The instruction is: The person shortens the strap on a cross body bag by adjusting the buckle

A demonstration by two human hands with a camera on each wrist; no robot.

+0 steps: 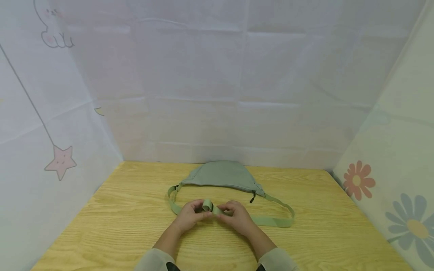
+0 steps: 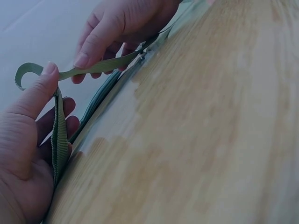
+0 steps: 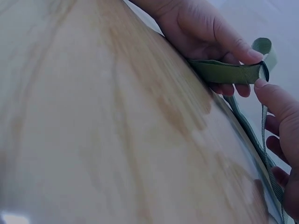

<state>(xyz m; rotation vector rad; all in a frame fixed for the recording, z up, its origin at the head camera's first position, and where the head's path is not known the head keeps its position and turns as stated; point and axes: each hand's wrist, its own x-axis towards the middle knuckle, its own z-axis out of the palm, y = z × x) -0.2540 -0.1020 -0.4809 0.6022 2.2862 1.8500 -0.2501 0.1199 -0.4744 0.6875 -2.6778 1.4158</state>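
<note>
A grey-green waist bag [image 1: 223, 175] lies at the back of the table, its green strap [image 1: 271, 221] looping forward on both sides. In front of the bag, my left hand [image 1: 190, 215] pinches the strap close to a dark slider buckle [image 1: 212, 207]. My right hand [image 1: 237, 217] pinches the strap just to the right of that buckle. Between the two hands a short loop of webbing [image 2: 24, 72] curls up above the fingertips. In the right wrist view the thumb of the left hand [image 3: 205, 28] lies against the strap near the loop.
The wooden table [image 1: 129, 226] runs back to a pale cloth wall [image 1: 190, 94]. Printed side cloths stand at left and right, one with a pink star [image 1: 61, 162], the other with flowers [image 1: 359, 180]. A dark zipper pull [image 1: 252, 197] hangs off the bag's right end.
</note>
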